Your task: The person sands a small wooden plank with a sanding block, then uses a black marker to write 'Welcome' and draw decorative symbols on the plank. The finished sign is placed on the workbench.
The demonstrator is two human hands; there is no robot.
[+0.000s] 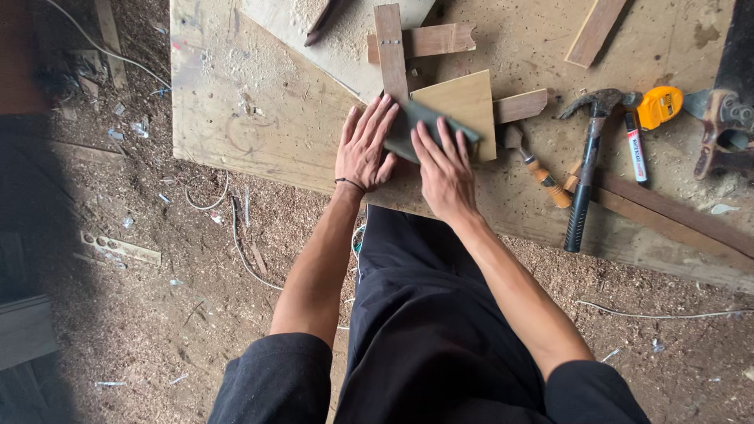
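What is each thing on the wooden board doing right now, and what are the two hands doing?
Left hand: flat, fingers spread, pressing on the dark sheet.
Right hand: flat on the dark sheet.
Dark sheet: lying over the wooden panel's edge, under both hands.
Wooden panel: lying flat, pale.
Wood strips: crossed, lying flat.
Hammer: lying untouched.
Tape measure: lying untouched.
Marker: capped, lying flat.
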